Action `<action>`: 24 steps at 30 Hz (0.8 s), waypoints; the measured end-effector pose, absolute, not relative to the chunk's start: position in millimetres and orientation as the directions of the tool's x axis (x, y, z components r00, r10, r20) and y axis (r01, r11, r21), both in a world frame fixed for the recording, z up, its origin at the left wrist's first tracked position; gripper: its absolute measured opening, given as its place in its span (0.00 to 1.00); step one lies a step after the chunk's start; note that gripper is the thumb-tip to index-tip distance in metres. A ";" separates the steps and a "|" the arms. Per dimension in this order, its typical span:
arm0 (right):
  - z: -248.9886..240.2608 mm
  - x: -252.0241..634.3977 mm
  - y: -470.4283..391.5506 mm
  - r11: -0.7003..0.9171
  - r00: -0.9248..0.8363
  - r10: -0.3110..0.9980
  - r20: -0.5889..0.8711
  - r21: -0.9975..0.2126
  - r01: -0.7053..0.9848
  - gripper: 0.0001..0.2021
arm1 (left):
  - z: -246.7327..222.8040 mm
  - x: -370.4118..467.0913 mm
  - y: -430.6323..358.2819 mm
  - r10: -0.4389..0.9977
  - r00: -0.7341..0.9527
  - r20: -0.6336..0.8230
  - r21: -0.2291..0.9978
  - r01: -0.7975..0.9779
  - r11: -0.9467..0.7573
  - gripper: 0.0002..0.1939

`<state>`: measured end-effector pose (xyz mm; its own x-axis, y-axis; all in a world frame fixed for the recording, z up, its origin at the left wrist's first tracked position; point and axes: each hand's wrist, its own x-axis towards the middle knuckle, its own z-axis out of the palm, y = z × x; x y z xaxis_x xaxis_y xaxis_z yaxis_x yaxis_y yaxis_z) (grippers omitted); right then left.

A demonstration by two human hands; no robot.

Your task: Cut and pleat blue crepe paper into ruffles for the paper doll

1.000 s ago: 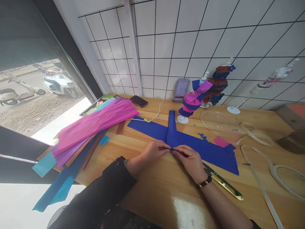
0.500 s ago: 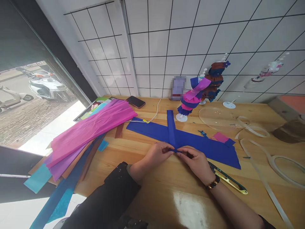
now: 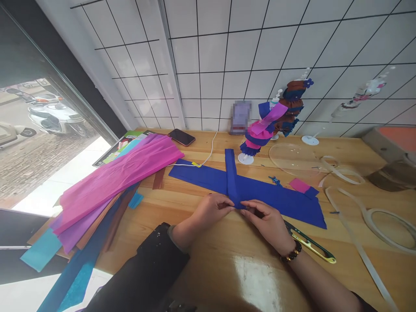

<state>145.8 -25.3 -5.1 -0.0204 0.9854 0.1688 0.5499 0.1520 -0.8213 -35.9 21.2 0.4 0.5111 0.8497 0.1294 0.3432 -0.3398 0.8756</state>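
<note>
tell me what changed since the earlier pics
The left hand and right hand have spread slightly apart at the near end of the blue strip, both still pinching it. Nothing was let go. The cutter, phone and pink sheet stayed put; the view turned a little.

The table (image 3: pixel 152 229) is bearing my blue sheet (image 3: pixel 279 196), with the phone (image 3: pixel 182 137) lying behind it and the cutter (image 3: pixel 312 245) in front.

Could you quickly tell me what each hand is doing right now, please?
Left hand: closed, pinching the narrow blue strip at its near end.
Right hand: closed, pinching the same end.
</note>
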 end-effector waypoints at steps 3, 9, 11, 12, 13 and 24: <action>-1.8 144.4 -25.8 0.141 -0.019 0.987 0.157 -0.822 0.551 0.09 | -2.3 -36.1 21.4 0.859 0.502 0.103 0.889 0.341 -0.306 0.08; -3.0 145.5 -25.9 0.123 -0.003 0.989 0.147 -0.817 0.563 0.08 | -1.9 -35.4 23.9 0.862 0.497 0.102 0.887 0.347 -0.305 0.08; -4.1 146.5 -25.5 0.121 -0.004 0.989 0.145 -0.814 0.568 0.09 | 0.2 -35.2 23.9 0.861 0.496 0.109 0.882 0.352 -0.314 0.07; -4.3 146.9 -25.3 0.124 -0.005 0.989 0.147 -0.813 0.569 0.09 | 1.3 -35.2 23.7 0.857 0.503 0.111 0.879 0.352 -0.320 0.07; -4.2 147.1 -25.1 0.131 -0.012 0.989 0.151 -0.812 0.568 0.11 | 2.2 -35.2 23.4 0.852 0.512 0.112 0.877 0.351 -0.327 0.07; -3.5 146.3 -25.0 0.150 -0.015 0.985 0.172 -0.815 0.560 0.10 | -8.0 -35.5 25.5 0.870 0.490 0.056 0.955 0.227 -0.190 0.08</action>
